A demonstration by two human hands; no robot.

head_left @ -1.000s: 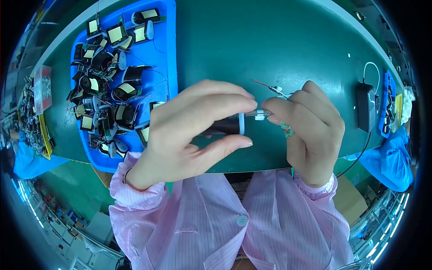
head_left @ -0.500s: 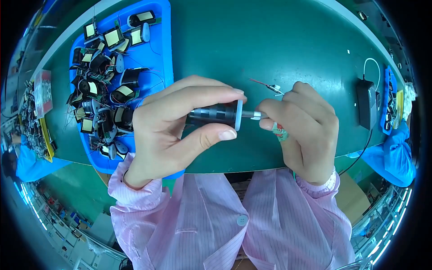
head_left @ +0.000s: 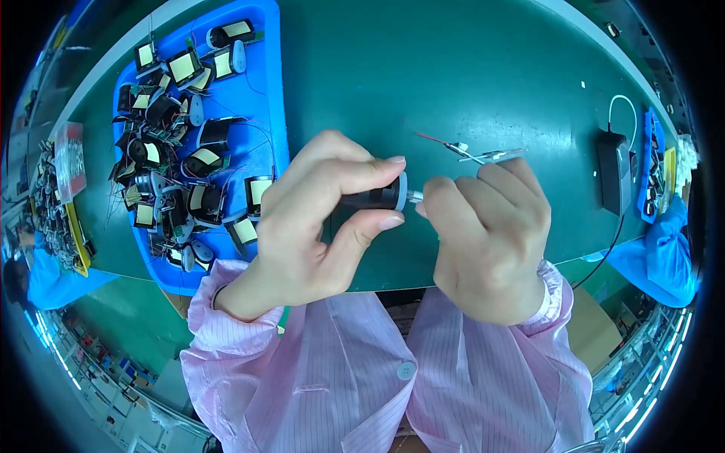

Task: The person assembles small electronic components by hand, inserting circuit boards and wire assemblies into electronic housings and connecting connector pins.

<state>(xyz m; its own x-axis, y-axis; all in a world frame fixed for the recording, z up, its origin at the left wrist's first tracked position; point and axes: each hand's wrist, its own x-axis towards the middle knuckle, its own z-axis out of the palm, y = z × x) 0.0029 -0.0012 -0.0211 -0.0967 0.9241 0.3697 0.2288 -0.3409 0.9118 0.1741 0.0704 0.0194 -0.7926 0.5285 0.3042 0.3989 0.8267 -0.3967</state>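
While the left hand (head_left: 306,226) curls around a dark cylinder (head_left: 374,198), its grip is closed on it, fingers above and thumb below, just behind the pale rim (head_left: 402,190) at the cylinder's right end. The cylinder lies roughly level in front of the person, over the near part of the tabletop (head_left: 355,75). From the rim a small pale piece (head_left: 414,197) runs to the right hand (head_left: 491,241), whose grip is narrow and closed on that piece, the fingertips partly covering it. Just beyond the right hand's knuckles are a thin pale strip (head_left: 502,155) and a small part with red wire (head_left: 457,148); I cannot tell whether the hand holds these as well.

To the left, a blue tray (head_left: 275,83) carries a heap of similar cylinders (head_left: 162,111), many with yellowish patches and thin loose wires. Well to the right stands a black box (head_left: 613,174) with a white cable (head_left: 624,97) looping from its top; a blue sleeve (head_left: 655,260) of another person shows near the right edge.
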